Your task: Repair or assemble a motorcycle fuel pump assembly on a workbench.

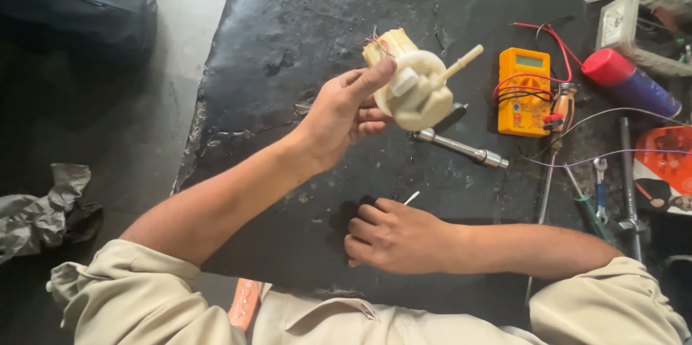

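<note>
Seen from the head camera, a person's left hand [339,118] grips a cream plastic pump housing [412,85] above a black table [303,28], fingers wrapped round its base. The right hand [393,235] rests curled low on the table, pinching a thin white stick [411,198]. A steel socket extension [461,147] lies just below the housing, beside an orange multimeter [524,90]

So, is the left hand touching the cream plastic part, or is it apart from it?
Touching. The head view shows the left hand gripping the cream plastic part, its thumb pressed on the round top and its fingers curled beneath, lifted above the black mat.
</note>
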